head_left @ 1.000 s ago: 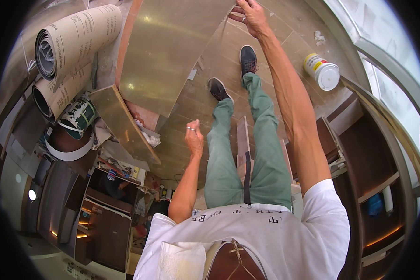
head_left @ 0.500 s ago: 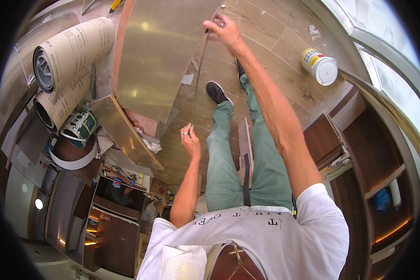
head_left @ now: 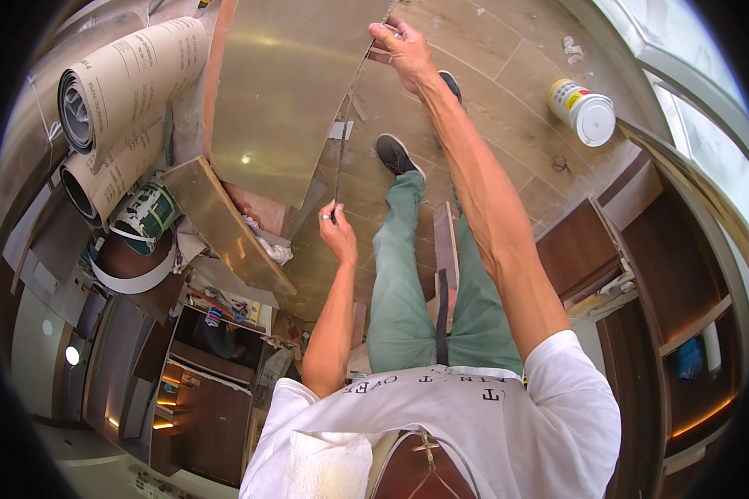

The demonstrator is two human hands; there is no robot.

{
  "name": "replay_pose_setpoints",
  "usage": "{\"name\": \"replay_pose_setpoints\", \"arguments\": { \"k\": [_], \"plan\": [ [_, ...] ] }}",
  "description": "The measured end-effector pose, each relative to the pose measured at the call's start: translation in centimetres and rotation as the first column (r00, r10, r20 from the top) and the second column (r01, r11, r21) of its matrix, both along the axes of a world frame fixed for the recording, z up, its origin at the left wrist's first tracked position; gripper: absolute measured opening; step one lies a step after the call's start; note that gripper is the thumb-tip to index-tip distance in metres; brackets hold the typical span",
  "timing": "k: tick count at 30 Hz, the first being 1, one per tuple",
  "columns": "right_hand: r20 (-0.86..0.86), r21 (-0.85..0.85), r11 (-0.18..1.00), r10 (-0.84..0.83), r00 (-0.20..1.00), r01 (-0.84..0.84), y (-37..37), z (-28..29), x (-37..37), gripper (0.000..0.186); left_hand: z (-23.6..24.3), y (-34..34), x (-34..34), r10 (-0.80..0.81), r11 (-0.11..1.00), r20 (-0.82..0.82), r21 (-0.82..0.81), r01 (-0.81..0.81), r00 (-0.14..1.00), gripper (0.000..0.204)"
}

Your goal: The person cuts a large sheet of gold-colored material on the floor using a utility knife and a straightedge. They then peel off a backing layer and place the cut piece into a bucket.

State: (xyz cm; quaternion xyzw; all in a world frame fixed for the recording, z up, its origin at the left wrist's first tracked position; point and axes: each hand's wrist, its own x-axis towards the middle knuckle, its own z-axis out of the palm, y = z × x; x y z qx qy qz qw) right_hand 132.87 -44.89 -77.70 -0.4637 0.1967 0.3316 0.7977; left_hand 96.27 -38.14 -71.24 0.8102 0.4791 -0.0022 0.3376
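A long, thin dark strip (head_left: 342, 154) runs between my two hands, slanting along the right edge of a big glossy grey-brown panel (head_left: 266, 100). Its exact kind I cannot make out. My left hand (head_left: 339, 234) pinches the lower end, just off the panel's lower right corner. Farther out, my right hand (head_left: 404, 54) grips the strip between thumb and fingers at the panel's far right edge. Beyond that hand, the strip goes on to the upper rim of the picture. A small pale scrap (head_left: 339, 130) lies close behind the strip.
On the left are rolls of sandpaper (head_left: 146, 71), a green bucket (head_left: 146, 218) and a leaning narrow board (head_left: 229, 229). A white tub (head_left: 587, 115) lies tipped on the wood-look floor (head_left: 499, 50). Dark cabinets (head_left: 674, 237) stand at right. A long board (head_left: 445, 249) is between my legs.
My left hand has risen slightly and shifted a little left with its end of the strip. The right hand stays near the panel's far edge, still gripping. My feet show slightly different positions.
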Motion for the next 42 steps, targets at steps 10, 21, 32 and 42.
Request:
{"name": "replay_pose_setpoints", "arguments": {
  "k": [10,21,32,42],
  "plan": [
    [-0.051,-0.009,0.993,0.121,0.991,-0.121,1.6,1.7,-8.5,0.067,-0.9,1.2,-0.9,0.369,0.927,0.017,-0.080,-0.367,0.929,0.022],
    [-0.003,-0.056,0.994,0.092,0.996,-0.092,3.1,1.5,-11.0,0.063,-0.8,3.0,-1.7,0.373,0.928,0.119,-0.050,-0.370,0.920,0.020],
    [-0.150,-0.072,0.962,0.250,0.957,-0.262,6.0,3.4,-21.5,0.045,-1.4,4.8,-2.9,0.544,0.839,0.241,-0.165,-0.518,0.804,0.014],
    [-0.082,-0.026,0.968,0.247,0.966,-0.250,6.4,3.1,-21.9,0.048,-1.1,6.2,-2.8,0.541,0.841,0.256,-0.154,-0.519,0.801,0.017]
  ]
}}
